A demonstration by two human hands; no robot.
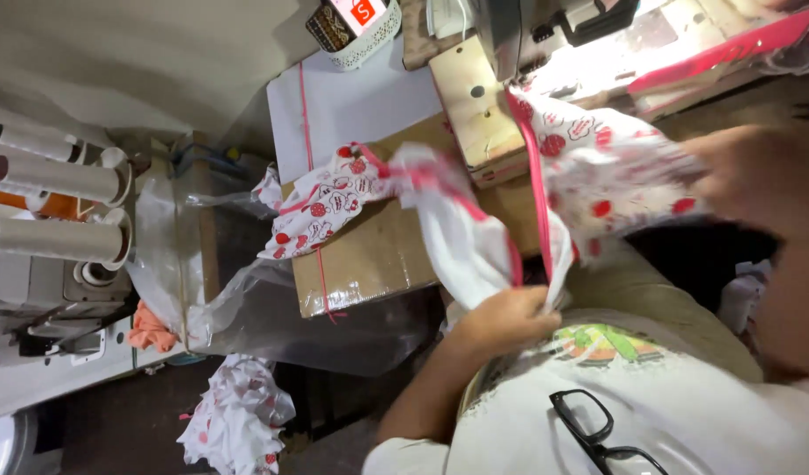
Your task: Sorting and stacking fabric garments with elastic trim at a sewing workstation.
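Both hands grip printed white cloth [475, 237]: left hand [501, 321] pinching its edge, right hand [756, 176] blurred; clear plastic bag [272, 308] nearby

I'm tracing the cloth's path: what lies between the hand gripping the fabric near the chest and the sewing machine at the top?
In the head view, the white red-printed fabric with pink edging stretches from the left hand up over the cardboard-covered table to the sewing machine.
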